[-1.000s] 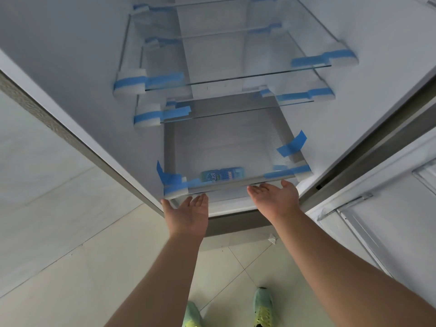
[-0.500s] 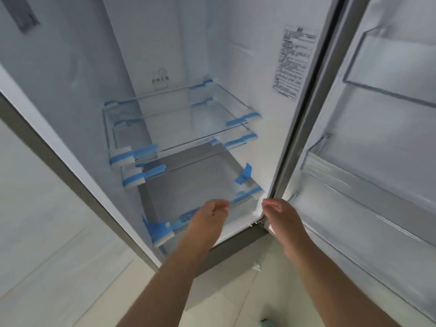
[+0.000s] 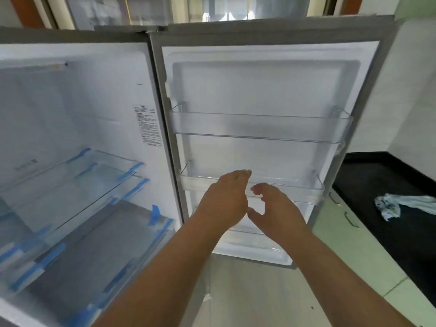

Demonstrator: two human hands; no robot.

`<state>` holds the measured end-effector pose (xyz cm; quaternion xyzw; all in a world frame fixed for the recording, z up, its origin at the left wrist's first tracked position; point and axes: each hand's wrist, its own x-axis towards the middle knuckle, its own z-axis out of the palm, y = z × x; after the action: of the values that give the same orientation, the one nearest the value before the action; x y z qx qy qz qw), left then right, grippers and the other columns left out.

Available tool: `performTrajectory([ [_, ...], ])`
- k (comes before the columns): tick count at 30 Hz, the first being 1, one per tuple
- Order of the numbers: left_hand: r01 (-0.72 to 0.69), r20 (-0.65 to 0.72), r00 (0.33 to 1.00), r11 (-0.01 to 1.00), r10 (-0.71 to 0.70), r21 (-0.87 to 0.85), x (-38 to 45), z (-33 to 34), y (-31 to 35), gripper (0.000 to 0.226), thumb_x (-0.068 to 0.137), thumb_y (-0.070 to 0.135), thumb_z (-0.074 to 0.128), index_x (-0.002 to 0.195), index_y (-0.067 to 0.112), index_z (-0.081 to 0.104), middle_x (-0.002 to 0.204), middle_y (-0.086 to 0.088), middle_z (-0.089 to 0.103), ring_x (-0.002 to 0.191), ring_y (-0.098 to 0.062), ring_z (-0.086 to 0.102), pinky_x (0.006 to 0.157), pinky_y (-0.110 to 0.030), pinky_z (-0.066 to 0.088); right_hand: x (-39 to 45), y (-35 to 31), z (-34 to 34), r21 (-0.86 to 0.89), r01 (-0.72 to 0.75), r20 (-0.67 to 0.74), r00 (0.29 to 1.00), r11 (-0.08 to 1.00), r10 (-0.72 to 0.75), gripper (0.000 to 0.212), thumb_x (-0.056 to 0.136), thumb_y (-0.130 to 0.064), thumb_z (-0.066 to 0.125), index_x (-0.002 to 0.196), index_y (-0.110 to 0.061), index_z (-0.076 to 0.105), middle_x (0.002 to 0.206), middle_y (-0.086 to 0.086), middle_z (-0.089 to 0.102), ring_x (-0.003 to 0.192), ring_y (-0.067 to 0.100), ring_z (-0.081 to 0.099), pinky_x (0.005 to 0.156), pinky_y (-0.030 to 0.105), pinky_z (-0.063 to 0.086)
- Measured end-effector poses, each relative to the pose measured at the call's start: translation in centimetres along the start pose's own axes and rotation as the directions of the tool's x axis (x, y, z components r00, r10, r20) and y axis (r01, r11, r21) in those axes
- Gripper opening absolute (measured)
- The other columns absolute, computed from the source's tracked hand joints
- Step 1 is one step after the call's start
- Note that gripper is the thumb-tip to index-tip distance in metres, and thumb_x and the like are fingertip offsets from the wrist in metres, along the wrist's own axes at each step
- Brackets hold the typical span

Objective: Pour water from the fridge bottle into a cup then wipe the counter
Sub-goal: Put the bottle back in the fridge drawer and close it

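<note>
Both hands have left the shelf for the door bin.

black counter, pale blue patterned cloth

Fridge door is swung wide, so both door bins are reachable from the front. Glass shelves on the left have open gaps between them. Black counter at right only has a crumpled cloth near its front edge.
</note>
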<state>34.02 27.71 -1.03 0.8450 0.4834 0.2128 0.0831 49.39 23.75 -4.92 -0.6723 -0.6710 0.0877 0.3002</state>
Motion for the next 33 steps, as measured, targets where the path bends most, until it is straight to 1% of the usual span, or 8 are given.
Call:
performTrajectory([
  [6,-0.012,0.189,0.982,0.991,-0.014,0.136,3.3,5.0,4.6,0.068,0.109,0.024,0.044,0.168,0.022,0.011,0.177,0.002,0.007,0.163,-0.022,0.005,0.128,-0.046,0.020,-1.4,4.7,-8.6,0.007,-0.054,-0.187,0.981,0.999,0.054,0.043,0.095,-0.037,0.070,0.135,-0.030,0.056,0.129,-0.013,0.062,0.110,0.005,0.058,0.086,0.023,0.045],
  [9,0.027,0.272,0.959,0.982,-0.078,0.186,3.1,7.4,5.3,0.062,0.108,0.033,0.046,0.164,0.016,0.027,0.177,0.001,0.003,0.163,-0.024,0.001,0.127,-0.047,0.020,-1.8,7.0,-12.1,0.075,-0.082,-0.242,0.965,0.994,0.098,0.050,0.094,-0.037,0.073,0.140,-0.027,0.054,0.132,-0.012,0.057,0.119,0.008,0.056,0.092,0.023,0.040],
  [12,0.092,0.164,0.979,0.980,-0.121,0.175,2.6,8.3,5.5,0.061,0.101,0.032,0.058,0.156,0.014,0.038,0.172,-0.003,0.021,0.157,-0.025,0.024,0.121,-0.041,0.033,-1.8,9.0,-15.5,0.119,-0.075,-0.256,0.961,0.990,0.104,0.063,0.094,-0.041,0.072,0.150,-0.026,0.047,0.147,-0.005,0.052,0.128,0.012,0.053,0.099,0.027,0.042],
  [15,0.121,0.141,0.980,0.985,-0.138,0.122,3.3,7.0,6.1,0.070,0.098,0.029,0.062,0.159,0.027,0.028,0.161,-0.002,0.039,0.146,-0.025,0.040,0.111,-0.042,0.045,-1.0,10.1,-18.6,0.185,-0.076,-0.228,0.966,0.980,0.118,0.078,0.094,-0.049,0.070,0.159,-0.028,0.033,0.161,-0.004,0.040,0.143,0.016,0.043,0.114,0.038,0.043],
  [20,0.230,0.137,0.959,0.962,-0.249,0.145,1.8,6.8,6.8,0.073,0.099,0.014,0.055,0.165,0.030,0.027,0.173,0.001,0.020,0.158,-0.022,0.021,0.121,-0.039,0.036,1.8,11.1,-22.6,0.162,-0.040,-0.180,0.981,0.986,0.069,0.094,0.094,-0.062,0.062,0.166,-0.029,0.010,0.173,-0.005,0.017,0.157,0.018,0.022,0.118,0.032,0.021],
  [26,0.355,0.060,0.933,0.935,-0.356,0.023,-3.0,7.1,6.4,0.073,0.099,0.007,0.057,0.163,0.032,0.030,0.174,0.004,0.017,0.152,-0.019,0.037,0.114,-0.025,0.036,2.9,11.7,-24.0,0.211,0.025,-0.055,0.998,0.977,-0.014,0.101,0.095,-0.063,0.060,0.165,-0.033,-0.007,0.174,-0.009,0.005,0.159,0.017,0.012,0.120,0.036,0.012],
  [29,0.439,0.016,0.899,0.898,-0.438,-0.035,-5.6,6.5,6.5,0.067,0.101,0.004,0.055,0.160,0.029,0.036,0.173,0.008,0.022,0.144,-0.012,0.047,0.100,-0.013,0.034,2.2,10.7,-23.9,0.318,0.040,0.010,0.999,0.947,-0.046,0.099,0.094,-0.063,0.061,0.164,-0.038,-0.004,0.173,-0.009,0.015,0.158,0.020,0.022,0.126,0.050,0.024],
  [33,0.542,-0.050,0.837,0.839,-0.544,-0.047,-9.1,4.3,6.8,0.066,0.102,0.000,0.048,0.160,0.030,0.039,0.171,0.013,0.027,0.151,-0.009,0.037,0.117,-0.018,0.024,0.1,8.3,-22.7,0.416,0.183,0.004,0.979,0.891,-0.204,0.070,0.089,-0.063,0.068,0.147,-0.044,0.034,0.135,-0.022,0.060,0.123,0.009,0.063,0.106,0.046,0.053],
])
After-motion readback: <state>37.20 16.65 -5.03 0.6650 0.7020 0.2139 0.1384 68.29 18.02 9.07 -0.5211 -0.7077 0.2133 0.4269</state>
